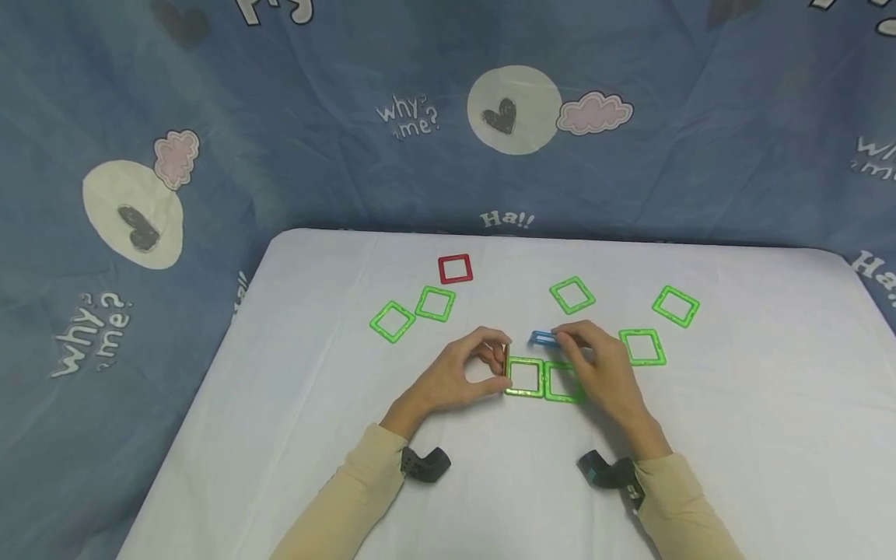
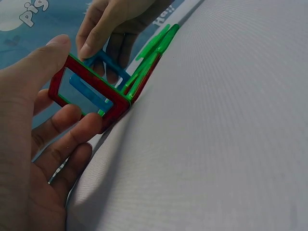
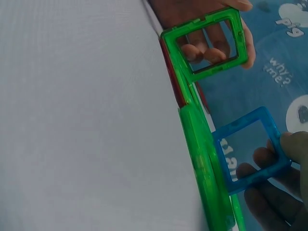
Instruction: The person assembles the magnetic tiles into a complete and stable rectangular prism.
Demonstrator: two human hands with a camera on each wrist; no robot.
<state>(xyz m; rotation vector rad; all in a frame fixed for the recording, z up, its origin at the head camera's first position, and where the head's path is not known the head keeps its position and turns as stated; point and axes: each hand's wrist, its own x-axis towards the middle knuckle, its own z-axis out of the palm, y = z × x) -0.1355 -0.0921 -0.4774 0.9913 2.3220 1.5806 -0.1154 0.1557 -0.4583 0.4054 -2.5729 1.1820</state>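
My left hand [image 1: 465,373] grips an upright square magnetic tile [image 1: 507,365] between thumb and fingertips. Its outer face shows a red frame [image 2: 118,113] in the left wrist view; from the right wrist view the frame [image 3: 207,72] is green. It stands at the left end of two flat green square tiles [image 1: 525,360], laid edge to edge on the table. Thumb and fingers of my right hand [image 1: 605,369] pinch a blue square tile [image 1: 542,338], held upright at the far side of the green pair. Whether its lower edge touches them I cannot tell. My right hand partly covers the right green tile.
Behind the hands, a red square tile [image 1: 457,280] and two green tiles [image 1: 431,316] lie at the left. More green tiles [image 1: 582,305] lie scattered to the right, one [image 1: 648,362] close beside my right hand. A blue printed cloth [image 1: 322,171] hangs behind the white table [image 1: 210,435].
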